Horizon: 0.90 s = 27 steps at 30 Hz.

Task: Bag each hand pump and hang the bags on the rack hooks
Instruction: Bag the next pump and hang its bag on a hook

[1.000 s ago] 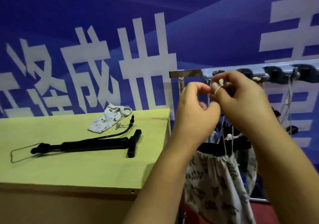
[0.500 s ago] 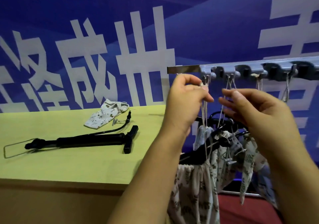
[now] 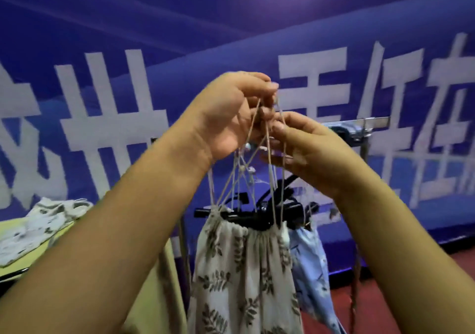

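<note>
At frame centre, the left hand (image 3: 231,117) is now lifting the leaf-print bag (image 3: 244,269) by its pinched drawstrings (image 3: 267,153), off the rack (image 3: 359,125) at right; the right hand (image 3: 308,153) is pinching too, so hanging is undone.

2 bare hands raised together at centre frame, fingertips nearly meeting.

Left hand (image 3: 231,117) lifted highest, palm turned toward the camera, fingers curled down and thumb closed against them in a pinch on thin cords; wrist bent, bare forearm running down to the lower left corner. Right hand (image 3: 312,153) just below and to the right, back of the hand toward the camera, thumb and forefinger pinched on the same cords, remaining fingers loosely bent beneath; bare forearm slanting down to the lower right corner. Both forearms angled inward, forming an inverted V.
</note>
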Available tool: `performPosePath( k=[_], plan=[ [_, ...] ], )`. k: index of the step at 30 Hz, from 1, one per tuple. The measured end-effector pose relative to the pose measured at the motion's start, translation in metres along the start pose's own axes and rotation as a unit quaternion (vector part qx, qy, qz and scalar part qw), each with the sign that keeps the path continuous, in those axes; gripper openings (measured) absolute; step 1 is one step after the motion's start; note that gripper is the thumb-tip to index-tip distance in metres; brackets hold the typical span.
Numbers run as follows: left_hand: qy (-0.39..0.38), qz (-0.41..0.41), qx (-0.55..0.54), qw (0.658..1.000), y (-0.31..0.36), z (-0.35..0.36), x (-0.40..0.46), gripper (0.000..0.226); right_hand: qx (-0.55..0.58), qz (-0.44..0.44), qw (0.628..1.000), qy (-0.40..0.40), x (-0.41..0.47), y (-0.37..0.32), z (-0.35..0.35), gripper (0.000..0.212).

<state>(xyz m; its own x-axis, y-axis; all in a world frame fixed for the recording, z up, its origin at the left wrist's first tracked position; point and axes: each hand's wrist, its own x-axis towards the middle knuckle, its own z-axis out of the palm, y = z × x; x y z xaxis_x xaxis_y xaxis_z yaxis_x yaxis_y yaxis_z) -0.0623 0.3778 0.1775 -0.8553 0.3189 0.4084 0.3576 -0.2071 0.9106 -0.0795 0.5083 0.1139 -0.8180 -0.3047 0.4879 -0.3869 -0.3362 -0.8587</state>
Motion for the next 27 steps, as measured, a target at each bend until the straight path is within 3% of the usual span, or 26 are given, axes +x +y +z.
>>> performPosePath(
  k=[2, 5, 11, 15, 18, 21, 23, 27],
  plan=[
    [-0.026, 0.005, -0.004, 1.000, 0.006, 0.013, 0.014, 0.020, 0.026, 0.016, 0.999, -0.019, 0.001, -0.017, -0.012, 0.022],
    [-0.041, 0.001, -0.004, 0.999, 0.002, 0.036, 0.039, 0.020, 0.008, 0.031, 0.999, 0.017, 0.002, -0.040, -0.038, 0.024],
    [-0.017, -0.090, 0.037, 0.995, -0.056, 0.060, 0.090, 0.020, -0.162, 0.115, 0.971, 0.133, -0.001, -0.042, -0.096, 0.019],
    [-0.056, -0.103, 0.174, 0.978, -0.107, 0.055, 0.113, 0.014, -0.013, 0.192, 0.961, 0.200, 0.007, -0.024, -0.146, 0.019],
    [-0.101, -0.038, 0.401, 0.910, -0.132, 0.054, 0.129, 0.011, -0.044, 0.204, 0.941, 0.268, 0.023, -0.001, -0.174, 0.015],
    [-0.091, 0.090, 0.607, 0.785, -0.143, 0.054, 0.154, 0.023, -0.066, 0.165, 0.922, 0.344, 0.046, 0.018, -0.187, 0.015],
    [-0.058, 0.150, 0.665, 0.730, -0.149, 0.056, 0.168, 0.020, -0.055, 0.130, 0.911, 0.387, 0.059, 0.026, -0.194, 0.016],
    [-0.036, 0.169, 0.724, 0.668, -0.169, 0.056, 0.193, 0.008, -0.040, 0.111, 0.898, 0.423, 0.082, 0.040, -0.201, 0.015]
  ],
)
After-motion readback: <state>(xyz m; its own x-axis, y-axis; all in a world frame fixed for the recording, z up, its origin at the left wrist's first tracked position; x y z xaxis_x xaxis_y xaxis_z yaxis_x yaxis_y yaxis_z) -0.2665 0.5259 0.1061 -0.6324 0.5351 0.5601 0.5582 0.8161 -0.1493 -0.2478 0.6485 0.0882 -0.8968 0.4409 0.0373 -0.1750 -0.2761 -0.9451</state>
